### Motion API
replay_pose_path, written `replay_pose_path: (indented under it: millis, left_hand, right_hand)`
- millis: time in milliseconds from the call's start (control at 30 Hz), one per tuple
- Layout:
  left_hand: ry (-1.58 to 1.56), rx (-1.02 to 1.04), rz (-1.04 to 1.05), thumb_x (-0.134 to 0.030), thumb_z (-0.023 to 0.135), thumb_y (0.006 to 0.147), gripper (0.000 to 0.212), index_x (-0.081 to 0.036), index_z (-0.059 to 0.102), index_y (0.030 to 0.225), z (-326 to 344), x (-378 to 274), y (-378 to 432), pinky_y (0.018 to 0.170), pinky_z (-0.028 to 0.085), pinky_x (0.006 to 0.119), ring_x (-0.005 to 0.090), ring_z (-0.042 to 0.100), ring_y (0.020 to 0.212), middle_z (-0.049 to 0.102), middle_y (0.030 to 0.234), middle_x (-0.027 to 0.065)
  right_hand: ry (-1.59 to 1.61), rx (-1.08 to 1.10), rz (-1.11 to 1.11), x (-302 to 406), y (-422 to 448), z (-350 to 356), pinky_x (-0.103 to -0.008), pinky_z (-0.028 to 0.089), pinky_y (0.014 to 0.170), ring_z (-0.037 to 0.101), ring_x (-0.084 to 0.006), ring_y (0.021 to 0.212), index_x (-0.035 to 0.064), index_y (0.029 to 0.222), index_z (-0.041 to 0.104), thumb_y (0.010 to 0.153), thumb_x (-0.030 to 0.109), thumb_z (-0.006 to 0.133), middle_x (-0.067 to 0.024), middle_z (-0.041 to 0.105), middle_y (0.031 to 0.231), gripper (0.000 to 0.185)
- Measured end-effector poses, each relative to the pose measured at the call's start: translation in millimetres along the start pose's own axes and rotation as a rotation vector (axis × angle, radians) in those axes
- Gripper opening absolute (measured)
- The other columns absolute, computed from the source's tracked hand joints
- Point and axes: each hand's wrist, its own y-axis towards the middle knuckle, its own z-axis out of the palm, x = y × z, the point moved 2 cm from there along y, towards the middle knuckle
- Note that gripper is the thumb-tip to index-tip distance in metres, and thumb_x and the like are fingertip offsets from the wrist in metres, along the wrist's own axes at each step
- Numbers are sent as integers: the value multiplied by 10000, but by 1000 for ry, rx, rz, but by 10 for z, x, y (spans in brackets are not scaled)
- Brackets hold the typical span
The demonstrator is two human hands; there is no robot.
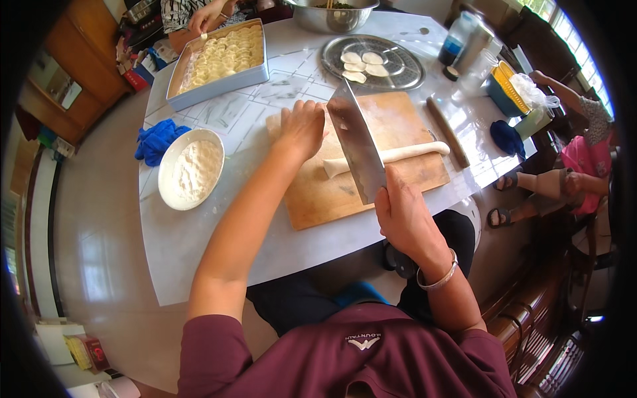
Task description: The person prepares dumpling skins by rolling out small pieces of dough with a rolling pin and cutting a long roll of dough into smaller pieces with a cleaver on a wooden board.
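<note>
My right hand [405, 214], wearing a bangle, grips a Chinese cleaver [354, 142] by the handle. Its broad blade is tilted over a wooden cutting board [318, 206] and hides part of a dough rope [418, 151]. The rope lies across the board, its left end poking out beyond the blade and its right end near the board's edge. At the board's far left my left hand [304, 127] has its fingers bent and turned away, so whatever they may hold is hidden. A wooden rolling pin [448, 132] lies right of the board.
Flour fills a white bowl [211, 196] beside a blue cloth [161, 141]. Dough wrappers lie on a round metal tray [404, 67]. Another person's hand [206, 19] is at a box of dumplings [226, 54]. A metal bowl [336, 19], bottle [455, 40] and basket [505, 92] stand farther off.
</note>
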Motion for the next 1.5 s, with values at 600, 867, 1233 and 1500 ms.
replay_pose_path:
  millis: [600,867,1233,1500]
  left_hand:
    - [-456,-5,-90,-196,705,684,323,-12,622,936,-21,-186,-736,818,445,361,284,560,911,587,912,112]
    - [-432,-38,-91,-175,704,677,272,-13,639,886,-33,-220,-740,803,451,362,279,564,896,592,882,107]
    - [-432,-58,-40,-127,714,651,277,-16,652,898,-45,-251,-746,781,461,380,296,563,879,583,886,121]
    - [-305,129,-77,-150,707,661,262,-18,650,881,-95,-303,-616,777,463,384,305,565,902,577,902,138]
  right_hand:
    - [-191,12,-81,-10,-152,61,-518,392,544,503,-463,576,-44,815,353,802,22,456,-283,496,567,124]
    - [-197,49,-38,20,-157,116,-520,399,554,511,-464,586,-44,817,361,802,23,462,-291,502,576,122]
    - [-186,153,-19,-48,-145,135,-434,398,480,507,-354,463,-42,768,331,822,9,416,-229,478,549,113]
    - [-91,177,48,-120,-68,100,-486,422,581,523,-469,626,-58,758,378,782,5,453,-308,514,612,101]
